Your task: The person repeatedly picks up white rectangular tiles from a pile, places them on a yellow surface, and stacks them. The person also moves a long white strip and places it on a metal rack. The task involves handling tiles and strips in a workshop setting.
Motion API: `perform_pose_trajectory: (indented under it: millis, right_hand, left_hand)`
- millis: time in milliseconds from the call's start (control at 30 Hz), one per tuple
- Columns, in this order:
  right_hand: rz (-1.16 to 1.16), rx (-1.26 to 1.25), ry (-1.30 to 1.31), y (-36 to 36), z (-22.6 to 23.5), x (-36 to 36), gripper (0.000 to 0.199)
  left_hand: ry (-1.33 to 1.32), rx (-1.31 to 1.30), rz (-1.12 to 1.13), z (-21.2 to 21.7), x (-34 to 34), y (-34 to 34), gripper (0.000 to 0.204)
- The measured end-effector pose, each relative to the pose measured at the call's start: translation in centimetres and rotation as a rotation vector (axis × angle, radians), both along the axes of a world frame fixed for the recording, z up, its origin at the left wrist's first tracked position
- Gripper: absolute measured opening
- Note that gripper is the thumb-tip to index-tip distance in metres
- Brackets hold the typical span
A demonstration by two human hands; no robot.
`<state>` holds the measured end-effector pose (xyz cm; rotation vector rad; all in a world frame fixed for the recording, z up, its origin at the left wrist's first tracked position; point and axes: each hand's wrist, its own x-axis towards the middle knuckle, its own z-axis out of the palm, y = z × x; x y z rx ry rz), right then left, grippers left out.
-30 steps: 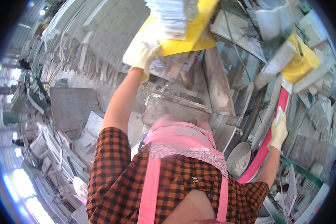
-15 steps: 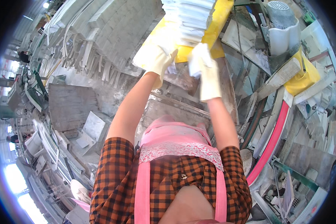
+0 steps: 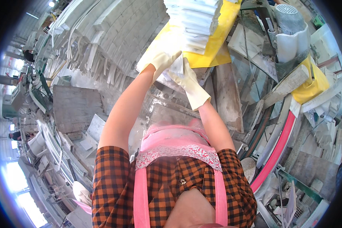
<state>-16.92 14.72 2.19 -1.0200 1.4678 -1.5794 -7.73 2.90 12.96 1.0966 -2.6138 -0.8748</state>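
My left hand [image 3: 161, 64], in a cream rubber glove, bends its fingers over the upper part of a thin white piece [image 3: 177, 67]. From the other side my right hand [image 3: 190, 84], gloved alike, grips the same piece between thumb and fingers. The piece looks like a small stone strip; glare and gloves hide part of it. Just beyond the hands rises a stack of thin white pieces [image 3: 195, 28], uneven at the edges. It rests on a yellow sheet [image 3: 209, 60], brightly washed out at its left side.
Long rows of stacked white slabs [image 3: 121, 34] fill the far left. A wooden board [image 3: 228, 97] lies right of my right hand. Farther right are a grey bucket-like container [image 3: 292, 45], a yellow cloth [image 3: 311, 83] and a curved red strip [image 3: 275, 152]. A flat grey board [image 3: 78, 108] lies left.
My right hand has moved left and nearer to me, bringing the white piece against my left hand. My left hand has shifted slightly.
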Motion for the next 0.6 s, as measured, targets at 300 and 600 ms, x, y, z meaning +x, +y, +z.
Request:
perform_pose_trajectory:
  millis: [300, 600]
  right_hand:
    - [-0.018, 0.069, 0.634, 4.1, 0.7, 0.2, 0.071]
    - [0.05, 0.06, 0.288, 4.0, -0.2, -1.1, 0.062]
  left_hand:
    - [-0.354, -0.134, 0.238, -1.0, -4.0, 2.5, 0.075]
    - [-0.416, 0.014, 0.403, -0.2, -4.5, 4.3, 0.068]
